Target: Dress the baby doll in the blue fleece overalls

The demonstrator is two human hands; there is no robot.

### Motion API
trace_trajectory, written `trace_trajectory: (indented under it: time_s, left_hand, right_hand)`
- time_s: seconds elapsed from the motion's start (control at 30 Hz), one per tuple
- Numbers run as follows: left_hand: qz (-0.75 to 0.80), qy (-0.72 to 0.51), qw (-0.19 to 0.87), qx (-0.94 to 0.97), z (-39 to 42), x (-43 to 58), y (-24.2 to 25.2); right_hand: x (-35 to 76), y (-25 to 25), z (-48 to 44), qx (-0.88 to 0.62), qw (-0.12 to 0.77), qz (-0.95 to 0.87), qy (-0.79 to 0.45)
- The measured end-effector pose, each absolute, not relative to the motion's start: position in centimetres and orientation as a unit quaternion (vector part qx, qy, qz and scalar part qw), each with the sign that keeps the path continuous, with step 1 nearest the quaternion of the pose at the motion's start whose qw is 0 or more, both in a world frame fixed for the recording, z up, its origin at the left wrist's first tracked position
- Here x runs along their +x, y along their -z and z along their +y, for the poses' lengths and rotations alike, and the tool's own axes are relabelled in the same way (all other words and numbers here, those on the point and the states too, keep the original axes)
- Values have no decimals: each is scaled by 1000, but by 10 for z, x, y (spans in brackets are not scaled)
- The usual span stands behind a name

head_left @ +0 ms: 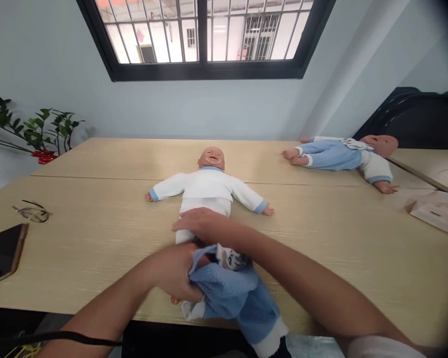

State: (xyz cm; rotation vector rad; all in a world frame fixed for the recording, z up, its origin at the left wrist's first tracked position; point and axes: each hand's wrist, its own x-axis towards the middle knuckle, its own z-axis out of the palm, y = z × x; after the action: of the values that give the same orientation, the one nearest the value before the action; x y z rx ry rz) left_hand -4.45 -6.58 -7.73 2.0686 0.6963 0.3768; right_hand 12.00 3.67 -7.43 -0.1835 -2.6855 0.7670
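A baby doll (207, 191) in a white top with blue cuffs lies on its back, arms spread and head away from me. My right hand (199, 223) is closed over the doll's upper leg, fingers pressed together; its thumb is hidden. Closer to me, my left hand (179, 272) grips the bunched waist of light blue baby trousers (227, 291) with white cuffs. One trouser leg hangs past the front table edge. A doll's foot shows partly below my left hand, and my arms and the cloth hide most of the doll's legs.
Another doll (330, 151) in blue trousers lies at the back right of the table (313, 238). Glasses (33, 213) and a phone (3, 256) are at the left. A pale box (438, 214) sits at the right edge. A black cable (70, 338) crosses the lower left.
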Motion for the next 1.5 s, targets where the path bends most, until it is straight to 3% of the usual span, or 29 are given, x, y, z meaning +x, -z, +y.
trace_trajectory:
  time_s: [0.13, 0.33, 0.5, 0.67, 0.97, 1.27, 1.5]
  left_hand:
    - [274, -142, 428, 850, -66, -41, 75]
    - [270, -165, 344, 884, -67, -38, 65]
    - [280, -176, 240, 912, -62, -43, 63]
    - [295, -174, 144, 928, -53, -50, 64]
    - [432, -205, 235, 846, -42, -74, 63]
    - [522, -393, 222, 724, -33, -97, 79]
    - [488, -603, 62, 628, -15, -98, 88]
  right_hand:
    - [117, 100, 37, -25, 150, -984, -88]
    - [119, 79, 37, -84, 195, -974, 80]
    - [137, 64, 57, -195, 270, -943, 13]
    - [155, 61, 71, -271, 269, -924, -38]
    - [168, 49, 79, -313, 292, -903, -36]
    - [176, 44, 83, -280, 244, -927, -41]
    - [166, 47, 73, -274, 225, -934, -46]
